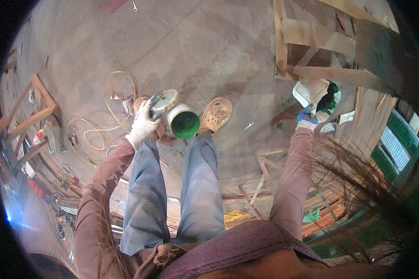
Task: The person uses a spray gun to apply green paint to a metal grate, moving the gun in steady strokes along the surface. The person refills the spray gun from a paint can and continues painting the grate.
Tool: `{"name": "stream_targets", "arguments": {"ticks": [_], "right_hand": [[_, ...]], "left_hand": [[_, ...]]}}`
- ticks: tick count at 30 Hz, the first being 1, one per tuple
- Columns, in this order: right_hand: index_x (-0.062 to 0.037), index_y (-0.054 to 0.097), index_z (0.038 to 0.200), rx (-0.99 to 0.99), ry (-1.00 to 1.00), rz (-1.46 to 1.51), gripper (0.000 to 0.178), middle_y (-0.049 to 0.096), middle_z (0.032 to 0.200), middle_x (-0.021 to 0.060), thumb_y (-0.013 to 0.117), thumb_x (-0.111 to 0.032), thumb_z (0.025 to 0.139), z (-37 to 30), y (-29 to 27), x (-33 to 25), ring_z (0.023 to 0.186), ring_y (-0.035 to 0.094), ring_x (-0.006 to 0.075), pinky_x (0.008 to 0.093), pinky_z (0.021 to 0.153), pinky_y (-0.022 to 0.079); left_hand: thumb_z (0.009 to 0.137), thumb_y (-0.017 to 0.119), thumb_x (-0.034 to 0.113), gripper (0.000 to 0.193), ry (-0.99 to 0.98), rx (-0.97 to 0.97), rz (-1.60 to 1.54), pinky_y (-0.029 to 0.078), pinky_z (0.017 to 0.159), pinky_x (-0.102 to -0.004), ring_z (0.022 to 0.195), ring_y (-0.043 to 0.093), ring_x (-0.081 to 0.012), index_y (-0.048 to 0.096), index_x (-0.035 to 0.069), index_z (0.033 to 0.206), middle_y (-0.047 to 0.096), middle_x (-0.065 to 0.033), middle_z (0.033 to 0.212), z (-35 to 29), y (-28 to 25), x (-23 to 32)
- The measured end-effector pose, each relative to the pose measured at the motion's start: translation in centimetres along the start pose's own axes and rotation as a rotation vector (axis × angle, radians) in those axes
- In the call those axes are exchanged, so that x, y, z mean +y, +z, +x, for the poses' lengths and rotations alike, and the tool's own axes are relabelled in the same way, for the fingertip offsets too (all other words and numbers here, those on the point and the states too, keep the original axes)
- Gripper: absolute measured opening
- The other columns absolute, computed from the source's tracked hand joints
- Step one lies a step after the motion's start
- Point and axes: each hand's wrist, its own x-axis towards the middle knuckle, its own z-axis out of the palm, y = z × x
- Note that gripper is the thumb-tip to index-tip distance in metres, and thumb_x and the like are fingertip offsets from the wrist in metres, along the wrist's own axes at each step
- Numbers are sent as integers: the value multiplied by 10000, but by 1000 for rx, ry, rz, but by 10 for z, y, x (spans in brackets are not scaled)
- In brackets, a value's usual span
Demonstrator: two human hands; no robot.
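Observation:
My left hand point(144, 124), in a white glove with blue on it, is closed at the side of a lidded paint cup. Its round, pale lid point(166, 99) is swung up beside the fingers. The white cup point(175, 114) is uncovered, with green paint point(185, 124) inside. Exactly how the fingers hold the cup and lid is partly hidden. Out to the right, my right hand point(307, 116), in a similar glove, grips the edge of a white paint bucket point(312, 91). This bucket is tilted, its inside smeared dark green, and it stands well apart from the cup.
A pale hose point(97, 131) loops over the floor at left. Wooden frames stand at left point(35, 122) and upper right point(319, 37). Near my clog point(217, 114) lies a small wrench point(249, 125). Green and white slatted panels point(398, 139) lean at far right.

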Motion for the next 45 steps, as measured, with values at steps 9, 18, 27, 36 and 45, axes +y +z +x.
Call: {"name": "stream_targets", "arguments": {"ticks": [9,18,27,36,45], "right_hand": [[-31,567,1146,-156,179,-191,477,644,1012,164,478,-459,955,-39,33,67,871,626,341,489,772,535],[-128,538,1241,-651,560,-848,599,620,1115,144,514,-627,910,-324,70,176,970,605,294,451,865,500],[-35,591,1221,-2276,536,-1760,413,633,1158,82,551,-360,969,-630,235,213,1078,562,150,307,944,456],[-20,585,1217,-2704,357,-2156,482,648,1159,90,692,-346,879,-793,310,220,1068,584,155,305,945,456],[-54,594,1242,-2716,-642,-993,484,554,1158,112,752,-131,790,-876,340,191,1030,584,238,359,888,479]], "left_hand": [[763,697,61,609,-183,27,-294,475,930,-345,1111,590,-248,512,81,1342,598,-138,1207,-42,-35,-3],[731,667,82,651,-142,21,-280,440,990,-341,1189,540,-240,474,21,1350,567,-159,1266,-90,-110,114],[700,636,158,640,-97,47,-586,465,927,-350,1067,586,-227,518,95,1325,621,-98,1176,-168,-209,197],[705,654,134,608,-104,243,-693,473,738,-352,866,596,-209,528,51,1294,647,-106,997,-219,-308,262],[777,607,181,373,-150,578,-756,496,730,-404,831,638,-312,641,107,1141,681,-167,924,-251,-400,233]]}}
